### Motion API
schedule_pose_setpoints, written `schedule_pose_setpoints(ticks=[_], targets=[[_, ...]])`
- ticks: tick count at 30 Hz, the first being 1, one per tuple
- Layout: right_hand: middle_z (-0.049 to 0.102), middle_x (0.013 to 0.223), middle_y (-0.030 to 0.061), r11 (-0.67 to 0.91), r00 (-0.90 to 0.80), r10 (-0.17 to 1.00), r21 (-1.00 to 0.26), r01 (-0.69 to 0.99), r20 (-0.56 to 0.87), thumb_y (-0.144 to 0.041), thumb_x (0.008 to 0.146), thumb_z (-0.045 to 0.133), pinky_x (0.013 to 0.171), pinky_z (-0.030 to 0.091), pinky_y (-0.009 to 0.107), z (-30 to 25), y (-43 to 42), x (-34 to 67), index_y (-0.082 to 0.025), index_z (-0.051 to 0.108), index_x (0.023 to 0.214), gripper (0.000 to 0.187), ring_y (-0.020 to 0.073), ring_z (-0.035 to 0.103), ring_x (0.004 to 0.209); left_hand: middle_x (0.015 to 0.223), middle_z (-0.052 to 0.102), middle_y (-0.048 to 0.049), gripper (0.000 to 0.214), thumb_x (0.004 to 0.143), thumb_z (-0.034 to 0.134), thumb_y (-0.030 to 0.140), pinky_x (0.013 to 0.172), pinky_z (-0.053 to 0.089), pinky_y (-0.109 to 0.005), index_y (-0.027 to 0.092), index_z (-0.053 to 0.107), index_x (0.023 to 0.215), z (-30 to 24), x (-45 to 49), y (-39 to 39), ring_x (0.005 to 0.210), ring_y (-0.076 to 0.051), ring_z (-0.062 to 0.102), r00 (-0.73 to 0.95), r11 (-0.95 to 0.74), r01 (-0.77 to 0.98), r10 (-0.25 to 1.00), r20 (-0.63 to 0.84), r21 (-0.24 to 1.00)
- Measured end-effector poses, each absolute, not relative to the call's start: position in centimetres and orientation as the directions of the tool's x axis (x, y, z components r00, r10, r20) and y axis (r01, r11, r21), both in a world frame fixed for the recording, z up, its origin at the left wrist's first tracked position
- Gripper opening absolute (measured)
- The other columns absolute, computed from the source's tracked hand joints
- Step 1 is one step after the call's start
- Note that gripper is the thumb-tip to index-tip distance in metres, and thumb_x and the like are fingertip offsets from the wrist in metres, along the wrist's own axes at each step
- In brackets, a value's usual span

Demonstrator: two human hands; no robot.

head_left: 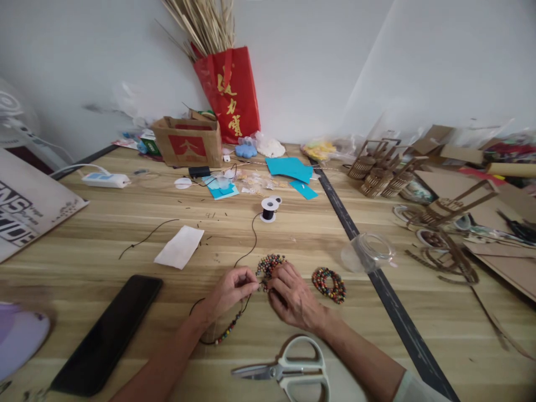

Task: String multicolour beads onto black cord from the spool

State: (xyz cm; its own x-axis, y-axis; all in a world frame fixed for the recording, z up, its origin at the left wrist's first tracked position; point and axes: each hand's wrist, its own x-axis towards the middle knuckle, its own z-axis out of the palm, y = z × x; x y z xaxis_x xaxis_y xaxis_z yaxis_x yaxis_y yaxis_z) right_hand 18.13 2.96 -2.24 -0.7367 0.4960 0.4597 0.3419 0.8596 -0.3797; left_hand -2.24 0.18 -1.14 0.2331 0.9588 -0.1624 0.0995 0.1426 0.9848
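Observation:
My left hand (234,291) is pinched on a thin black cord (253,237), which runs back to a white spool (269,210) wound with dark cord. Below the left wrist, several coloured beads (228,329) are strung along the same dark cord in a loose curve. My right hand (292,293) is bent over a heap of loose multicoloured beads (268,265), its fingertips down among them; whether it grips one is hidden. Just right of that hand lies a coiled bead string (329,285). Scissors (288,368) with pale handles rest in front of both forearms.
A black phone (111,332) and a white paper piece (180,247) lie to the left. A clear plastic jar (367,252) stands right, near small woven baskets (377,176). At the back are a cardboard box (188,142) and a red bag (234,95).

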Motion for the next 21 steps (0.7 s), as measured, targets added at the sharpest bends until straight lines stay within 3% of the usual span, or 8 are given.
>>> schedule_pose_setpoints(ticks=[21], targets=[[0.056, 0.085, 0.0068, 0.884, -0.76, 0.448, -0.357, 0.3, 0.471, -0.02, 0.096, 0.049, 0.088, 0.043, 0.043, -3.01, 3.24, 18.29, -0.018, 0.059, 0.089, 0.012, 0.0229, 0.049, 0.09, 0.055, 0.047, 0.006, 0.019, 0.075, 0.063, 0.033, 0.049, 0.035, -0.02, 0.016, 0.055, 0.069, -2.02, -2.35, 0.08, 0.051, -0.009, 0.042, 0.268, 0.112, 0.137, 0.952, -0.146, 0.984]])
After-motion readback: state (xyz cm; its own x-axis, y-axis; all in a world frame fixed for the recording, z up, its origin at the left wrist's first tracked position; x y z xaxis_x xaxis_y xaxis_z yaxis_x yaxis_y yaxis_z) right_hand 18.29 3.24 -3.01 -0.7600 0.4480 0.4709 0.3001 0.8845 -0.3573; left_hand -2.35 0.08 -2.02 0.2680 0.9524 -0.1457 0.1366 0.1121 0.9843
